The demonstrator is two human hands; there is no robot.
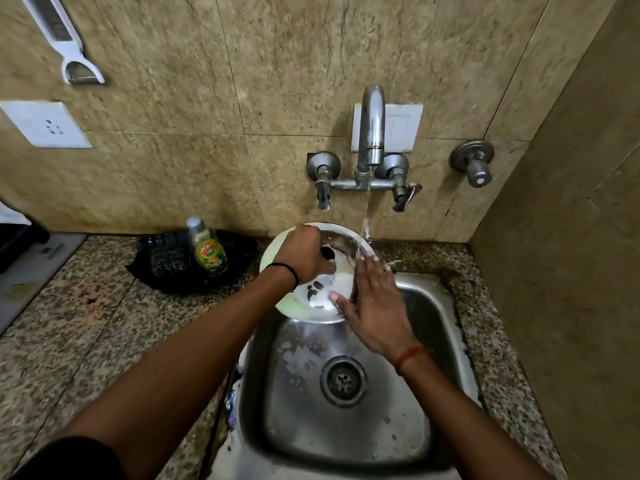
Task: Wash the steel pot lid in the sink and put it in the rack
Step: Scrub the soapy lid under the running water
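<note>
The steel pot lid [304,303] is round, soapy and tilted over the back left corner of the steel sink [433,341]. My left hand [304,252] is closed on the lid's black knob at its middle. My right hand [372,301] lies flat with fingers spread against the lid's right side, touching the foamy surface. Water runs from the tap [371,133] and falls just behind the lid's right edge. No rack shows in this view.
A green dish-soap bottle [207,249] stands on a black tray [180,268] on the speckled granite counter [86,323] left of the sink. The drain [343,380] sits mid-basin. Tiled walls close in behind and on the right, with a valve knob [475,164].
</note>
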